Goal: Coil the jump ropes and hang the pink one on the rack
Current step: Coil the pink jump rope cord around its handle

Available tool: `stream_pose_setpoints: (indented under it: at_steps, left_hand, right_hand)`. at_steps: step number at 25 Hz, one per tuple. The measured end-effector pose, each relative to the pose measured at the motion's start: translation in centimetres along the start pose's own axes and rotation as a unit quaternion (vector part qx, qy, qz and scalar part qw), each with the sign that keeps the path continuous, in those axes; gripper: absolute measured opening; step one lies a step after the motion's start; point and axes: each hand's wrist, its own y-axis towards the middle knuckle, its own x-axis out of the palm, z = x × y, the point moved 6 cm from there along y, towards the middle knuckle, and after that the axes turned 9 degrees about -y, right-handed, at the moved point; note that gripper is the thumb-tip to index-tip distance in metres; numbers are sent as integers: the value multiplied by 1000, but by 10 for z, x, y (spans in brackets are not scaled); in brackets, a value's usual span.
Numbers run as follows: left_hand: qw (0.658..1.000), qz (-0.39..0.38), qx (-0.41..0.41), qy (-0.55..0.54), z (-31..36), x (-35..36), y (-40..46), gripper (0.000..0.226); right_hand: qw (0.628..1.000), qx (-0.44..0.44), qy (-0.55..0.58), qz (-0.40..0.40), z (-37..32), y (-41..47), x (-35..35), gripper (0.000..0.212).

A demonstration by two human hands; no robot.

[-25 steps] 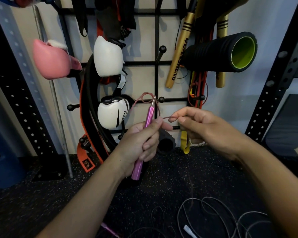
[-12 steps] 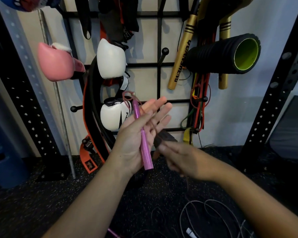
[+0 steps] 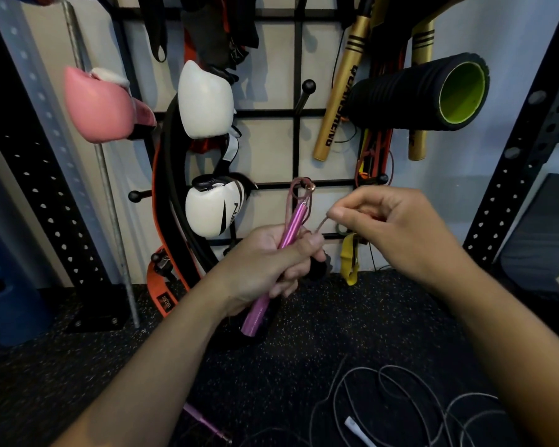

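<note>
Head view: left hand (image 3: 265,266) grips the pink handle (image 3: 279,253) upright before the rack (image 3: 299,114); right hand (image 3: 391,227) pinches the thin pink cord (image 3: 320,224) just right of it. Slack cord could spring off and tangle with loose ropes (image 3: 400,391) nearby on the floor.
</note>
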Motion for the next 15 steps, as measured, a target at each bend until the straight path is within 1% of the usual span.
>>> stream_pose_setpoints:
  at_steps: [2, 3, 6, 9, 11, 13, 15]
  left_hand:
    - [1000, 3, 16, -9, 4, 0, 0, 26]
    - [999, 5, 25, -21, 6, -1, 0, 27]
    - [999, 23, 33, -16, 4, 2, 0, 31]
    - [999, 36, 23, -26, 1, 3, -1, 32]
    - [999, 24, 21, -41, 1, 3, -1, 29]
    - [998, 16, 21, -55, 1, 2, -2, 32]
    - [998, 29, 20, -45, 0, 2, -2, 37]
  right_hand:
    - [999, 4, 11, -36, 3, 1, 2, 13]
    - [999, 11, 19, -34, 5, 1, 0, 13]
    - [998, 36, 17, 42, 14, 1, -6, 12]
    - [997, 43, -18, 60, 16, 0, 0, 23]
    - [998, 32, -46, 41, 15, 2, 1, 22]
    - [1000, 21, -18, 0, 13, 3, 2, 20]
    - [1000, 24, 13, -12, 13, 3, 0, 20]
